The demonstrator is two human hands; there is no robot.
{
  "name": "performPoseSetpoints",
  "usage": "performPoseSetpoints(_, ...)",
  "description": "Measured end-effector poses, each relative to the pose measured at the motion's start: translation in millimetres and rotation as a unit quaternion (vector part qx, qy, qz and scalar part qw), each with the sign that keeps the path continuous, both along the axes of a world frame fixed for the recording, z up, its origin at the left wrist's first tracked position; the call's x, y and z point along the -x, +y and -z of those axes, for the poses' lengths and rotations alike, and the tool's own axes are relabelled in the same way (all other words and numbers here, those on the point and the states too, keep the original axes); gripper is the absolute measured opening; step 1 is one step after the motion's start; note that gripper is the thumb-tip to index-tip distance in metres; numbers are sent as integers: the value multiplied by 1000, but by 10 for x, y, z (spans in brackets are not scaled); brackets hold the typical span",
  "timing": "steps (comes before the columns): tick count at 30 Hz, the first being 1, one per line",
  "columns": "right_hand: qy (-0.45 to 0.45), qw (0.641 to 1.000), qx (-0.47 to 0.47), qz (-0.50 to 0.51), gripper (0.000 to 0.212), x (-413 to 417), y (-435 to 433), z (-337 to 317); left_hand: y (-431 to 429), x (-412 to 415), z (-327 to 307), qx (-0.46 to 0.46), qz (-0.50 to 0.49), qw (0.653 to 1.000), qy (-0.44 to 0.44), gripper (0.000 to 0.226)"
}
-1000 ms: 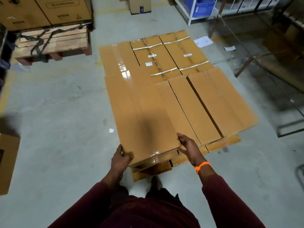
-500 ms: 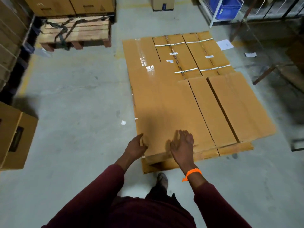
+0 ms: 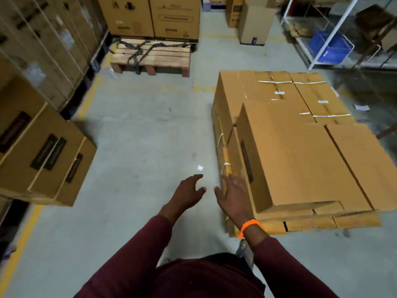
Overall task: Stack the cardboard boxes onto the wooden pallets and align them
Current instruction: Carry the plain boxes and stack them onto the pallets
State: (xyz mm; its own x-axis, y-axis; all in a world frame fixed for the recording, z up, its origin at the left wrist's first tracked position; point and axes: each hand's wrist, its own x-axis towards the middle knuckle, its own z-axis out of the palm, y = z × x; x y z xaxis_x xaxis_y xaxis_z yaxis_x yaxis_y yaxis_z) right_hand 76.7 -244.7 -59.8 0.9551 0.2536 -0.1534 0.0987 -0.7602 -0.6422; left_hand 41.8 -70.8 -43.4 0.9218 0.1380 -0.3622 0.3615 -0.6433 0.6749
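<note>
Nearest the person, a long flat brown cardboard box (image 3: 296, 160) lies on top of a low stack of similar boxes (image 3: 247, 91) at the right of the view. Its long axis runs away from the body, with the near end toward the person and the far end pointing at the back of the room. A second flat box (image 3: 363, 162) lies parallel against its right side, long edges touching. Beyond them, boxes bound with white strapping (image 3: 309, 93) lie along the same line. What the stack rests on cannot be made out. The right hand (image 3: 233, 194), with an orange wristband (image 3: 250, 225) at the wrist, is spread wide with straight fingers at the stack's near left corner and holds nothing. Whether it touches the cardboard cannot be told. The left hand (image 3: 187, 192) is just beside it over the grey concrete floor (image 3: 139, 130), fingers loose and apart, also empty. A small white paper scrap (image 3: 200, 167) lies on the floor ahead of the fingertips. Well apart, at the back, a bare wooden pallet (image 3: 163, 58) has dark straps draped over it, and tall brown cartons (image 3: 150, 16) stand behind it. Strapped cartons with black labels (image 3: 45, 155) are at the left, and a blue plastic crate (image 3: 330, 47) sits on a white wire shelf at the far right.
</note>
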Motion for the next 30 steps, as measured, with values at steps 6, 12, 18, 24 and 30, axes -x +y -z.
performPoseSetpoints(6, -19, 997, -40, -57, 51, 275, 1345, -220, 1075, 474, -193, 17, -70, 997, -28, 54)
performPoseSetpoints(12, -25, 992, -52, -112, 51, 189, 2401, -336, 2156, 617, -294, 21, -151, 986, -65, 53)
performPoseSetpoints(18, -43, 984, -81, -155, 49, -164, 3853, -326, 3561, 600, -462, -2, -210, 974, -85, 52)
performPoseSetpoints(24, -43, 969, -134, -202, 46, -359, 5845, -466, 5369, 572, -843, -43, -278, 957, -75, 52)
performPoseSetpoints(30, -27, 936, -147, -318, 44, -177, 7565, -821, 6893, 782, -1230, -59, -376, 917, -117, 48)
